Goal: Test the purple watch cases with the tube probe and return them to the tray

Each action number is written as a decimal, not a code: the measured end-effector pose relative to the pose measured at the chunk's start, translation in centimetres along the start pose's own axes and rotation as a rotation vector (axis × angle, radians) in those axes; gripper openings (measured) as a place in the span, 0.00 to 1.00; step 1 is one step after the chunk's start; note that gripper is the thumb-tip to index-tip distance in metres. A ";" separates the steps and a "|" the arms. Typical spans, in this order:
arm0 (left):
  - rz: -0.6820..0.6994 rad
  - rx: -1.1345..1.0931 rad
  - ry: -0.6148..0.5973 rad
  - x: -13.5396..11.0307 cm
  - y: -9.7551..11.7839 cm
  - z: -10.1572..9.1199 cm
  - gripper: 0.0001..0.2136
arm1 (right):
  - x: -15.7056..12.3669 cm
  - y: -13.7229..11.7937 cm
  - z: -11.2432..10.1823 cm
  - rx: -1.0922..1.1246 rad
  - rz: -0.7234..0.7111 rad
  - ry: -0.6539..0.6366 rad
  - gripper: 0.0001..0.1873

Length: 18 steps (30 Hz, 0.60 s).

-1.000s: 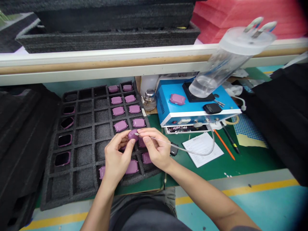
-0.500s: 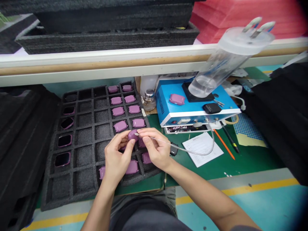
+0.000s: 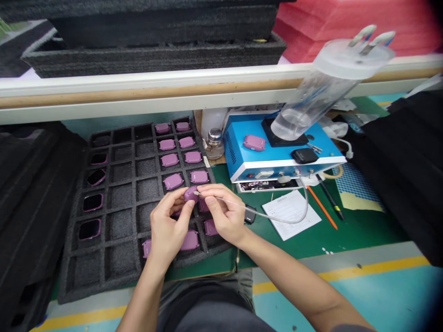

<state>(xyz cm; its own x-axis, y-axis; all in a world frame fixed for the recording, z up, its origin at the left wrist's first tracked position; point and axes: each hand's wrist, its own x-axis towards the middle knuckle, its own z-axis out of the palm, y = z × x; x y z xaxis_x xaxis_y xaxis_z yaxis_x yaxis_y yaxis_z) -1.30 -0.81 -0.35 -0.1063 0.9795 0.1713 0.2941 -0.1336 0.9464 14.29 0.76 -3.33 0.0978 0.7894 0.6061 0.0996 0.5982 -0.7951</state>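
My left hand (image 3: 170, 216) is closed around a purple smartwatch case (image 3: 190, 194), holding it tilted above the foam tray. Between the fingers of my right hand (image 3: 224, 211) is the end of a thin clear tube (image 3: 273, 219), its tip against the side of the case. That tube curves back to the front of a blue machine (image 3: 238, 138). Under both hands lies a black foam tray (image 3: 121, 219), with several purple cases (image 3: 173, 180) in its right columns and dark-screened pieces (image 3: 93, 202) in its left column. My hands partly cover the tray's lower right.
A tilted clear cylinder (image 3: 311, 101) with some liquid stands on the machine, near another purple case (image 3: 254, 142) and a black case (image 3: 304, 156). A glass bottle (image 3: 214, 144) is beside it. White paper (image 3: 291, 214) and an orange stick (image 3: 322, 207) lie right. A shelf (image 3: 138, 87) crosses above.
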 end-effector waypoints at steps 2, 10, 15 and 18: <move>0.001 -0.001 0.000 0.0 0.0 0.0 0.12 | 0.0 0.0 0.0 -0.010 -0.003 0.000 0.08; 0.010 -0.003 -0.001 0.0 0.0 0.0 0.12 | 0.0 0.0 0.1 0.003 -0.004 0.000 0.08; 0.006 0.003 0.000 0.0 0.0 0.0 0.12 | 0.0 0.0 0.0 -0.006 -0.003 0.000 0.08; 0.005 0.003 -0.001 -0.1 -0.1 0.0 0.12 | 0.0 0.0 0.0 0.000 0.002 -0.001 0.09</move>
<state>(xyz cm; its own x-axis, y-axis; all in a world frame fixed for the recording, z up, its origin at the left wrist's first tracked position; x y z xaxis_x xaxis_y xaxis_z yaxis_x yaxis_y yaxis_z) -1.29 -0.86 -0.45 -0.1041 0.9789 0.1759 0.2974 -0.1381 0.9447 14.27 0.77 -3.27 0.0967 0.7908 0.6044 0.0998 0.5965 -0.7964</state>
